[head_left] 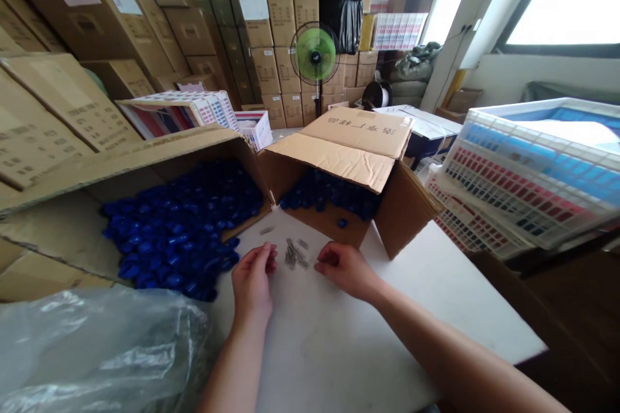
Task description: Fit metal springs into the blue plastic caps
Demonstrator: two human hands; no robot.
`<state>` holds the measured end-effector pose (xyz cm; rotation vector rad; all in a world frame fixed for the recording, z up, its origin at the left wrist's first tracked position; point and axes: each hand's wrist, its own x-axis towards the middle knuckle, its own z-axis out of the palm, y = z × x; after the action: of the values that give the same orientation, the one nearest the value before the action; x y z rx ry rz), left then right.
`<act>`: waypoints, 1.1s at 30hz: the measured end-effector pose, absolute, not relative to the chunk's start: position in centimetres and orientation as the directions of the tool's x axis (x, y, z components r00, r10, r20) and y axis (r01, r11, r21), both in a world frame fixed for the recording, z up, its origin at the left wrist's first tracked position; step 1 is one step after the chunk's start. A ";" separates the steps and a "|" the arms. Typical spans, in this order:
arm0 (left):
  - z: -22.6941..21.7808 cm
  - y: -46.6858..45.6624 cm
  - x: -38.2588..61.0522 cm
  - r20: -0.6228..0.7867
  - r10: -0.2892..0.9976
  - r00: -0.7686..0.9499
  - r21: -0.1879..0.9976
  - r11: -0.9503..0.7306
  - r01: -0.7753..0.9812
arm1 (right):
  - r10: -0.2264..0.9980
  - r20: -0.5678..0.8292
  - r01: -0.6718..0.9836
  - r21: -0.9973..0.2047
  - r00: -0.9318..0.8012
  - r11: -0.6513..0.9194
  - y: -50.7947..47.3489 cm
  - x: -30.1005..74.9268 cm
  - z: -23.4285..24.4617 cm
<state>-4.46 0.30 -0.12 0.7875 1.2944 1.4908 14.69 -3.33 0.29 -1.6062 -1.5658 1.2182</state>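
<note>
While the left hand (252, 277) and the right hand (343, 269) sit low over the counter (329, 348), a small cluster of grey metal pieces (293, 255) lies on its white top between them. The left hand is palm down with its fingers curled, the fingertips (271, 251) just beside the cluster. The right hand reaches in from the other side, its fingers also curled and near the pieces. Neither hand is spread open, but the pictures do not show whether either one holds a piece. A single metal piece (266, 230) lies apart, toward the counter's far edge. Two open cardboard boxes (339, 142) stand along that edge, both holding heaps of blue caps (179, 226). A plastic bag (92, 348) lies left of the counter, and plastic crates (527, 181) are stacked to its right. Beyond the counter stand piled cartons (281, 45) and a green fan (314, 55).
</note>
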 end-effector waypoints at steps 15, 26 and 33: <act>0.2 -1.0 -3.4 0.241 0.970 0.014 0.914 -0.232 0.332 | 0.996 0.067 0.810 -0.587 0.050 -0.001 2.3 19.3 0.4; 0.2 -1.4 -2.7 -0.219 0.964 0.149 0.907 0.258 -0.334 | 0.954 -0.147 -0.067 -0.983 -0.262 -0.170 -0.9 13.3 2.0; 0.4 -1.6 -2.7 -0.232 0.954 0.189 0.860 0.293 -0.418 | 0.969 -0.183 -0.235 -0.947 -0.167 -0.219 -1.5 12.3 1.5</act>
<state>-2.66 -1.60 0.35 0.7420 0.8985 1.1002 12.30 -1.53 1.52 -1.0883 -1.0140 1.5751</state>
